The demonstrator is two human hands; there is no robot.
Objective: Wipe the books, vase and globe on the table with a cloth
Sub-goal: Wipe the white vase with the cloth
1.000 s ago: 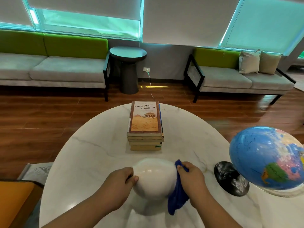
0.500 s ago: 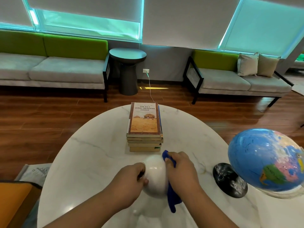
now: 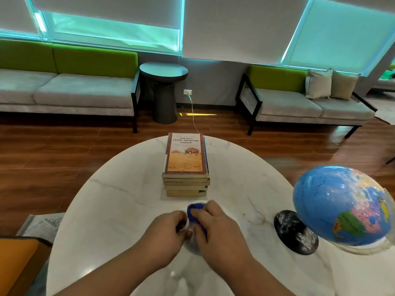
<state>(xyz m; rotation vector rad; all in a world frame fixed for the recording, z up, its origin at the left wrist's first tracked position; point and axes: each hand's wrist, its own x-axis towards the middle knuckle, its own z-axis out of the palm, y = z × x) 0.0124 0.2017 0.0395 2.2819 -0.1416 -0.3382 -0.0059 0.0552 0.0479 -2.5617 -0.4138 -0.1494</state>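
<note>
Head camera looks down on it much as we do from here. Where has the vase (image 3: 188, 224) got to?

Just this side of the stack of books (image 3: 184, 161), on the white marble table (image 3: 119, 199). Both hands are wrapped about it, so only a pale sliver shows between them. I can't tell whether it stands upright or leans.

What has the left hand (image 3: 168, 229) got?

The vase itself. Its fingers are curled in round the vase's left flank, gripping it.

And the right hand (image 3: 215, 227)?

That one has the blue cloth (image 3: 195, 208). The fingers are bent over the cloth and press it against the right side of the vase. A bunched fold of blue pokes out on the side facing the books. The two hands nearly touch.

The books themselves?

Several paperbacks piled flat, page edges turned toward the person. The top cover is sandy orange and reads "The No.1 Ladies Detective Agency". A strip of bare marble lies between the books and the cloth.

The globe (image 3: 342, 206)?

Right of the books and nearer the person. It's blue with coloured land, hanging tilted over a round black marbled base (image 3: 295, 231). That base sits on the table, well apart from the right hand.

Anything past the books?

On the wooden floor a dark round side table (image 3: 163, 71), with a grey sofa with a green back on either side of it
</note>
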